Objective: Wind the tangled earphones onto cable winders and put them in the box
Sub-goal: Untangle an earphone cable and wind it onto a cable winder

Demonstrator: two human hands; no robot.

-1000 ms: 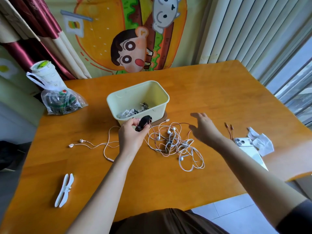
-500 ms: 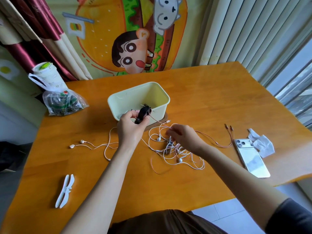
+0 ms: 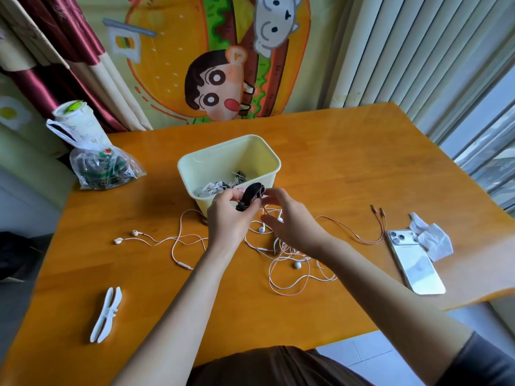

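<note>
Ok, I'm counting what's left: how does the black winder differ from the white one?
The black winder is gripped in the left hand by the box, pinkish cable wrapped on it; the white winder lies flat and bare on the table, untouched. Both are slim and elongated.

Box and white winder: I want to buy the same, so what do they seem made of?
Box: likely plastic, pale yellow, smooth with a soft sheen; thin moulded rim and rounded corners. White winder: probably plastic or silicone, matt; a flat one-piece moulded shape, but which one cannot be told.
</note>
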